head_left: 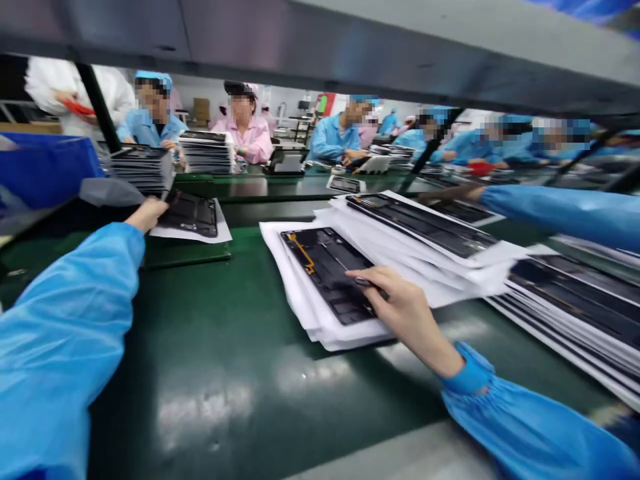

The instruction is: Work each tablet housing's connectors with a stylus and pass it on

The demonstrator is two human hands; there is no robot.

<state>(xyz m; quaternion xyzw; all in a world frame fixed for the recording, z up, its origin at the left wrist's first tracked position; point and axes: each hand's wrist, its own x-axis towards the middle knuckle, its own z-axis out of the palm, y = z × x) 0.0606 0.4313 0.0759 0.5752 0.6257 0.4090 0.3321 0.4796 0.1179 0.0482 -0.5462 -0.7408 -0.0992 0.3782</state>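
Observation:
My left hand [149, 214] is closed on the left edge of a black panel [193, 212], which lies over a white sheet at the left. In front of me, a second black panel [325, 270] with an orange flex strip rests on white sheets [295, 303] on the green table [215, 353]. Over its right part is my right hand [395, 297], fingers pinched around a small dark object whose shape I cannot make out.
Panels interleaved with white sheets are stacked at centre right [425, 230] and far right [575, 307]. A co-worker's blue sleeve [560, 207] reaches in from the right. A blue bin [47, 167] stands left. A grey beam [320, 53] crosses overhead. People sit opposite.

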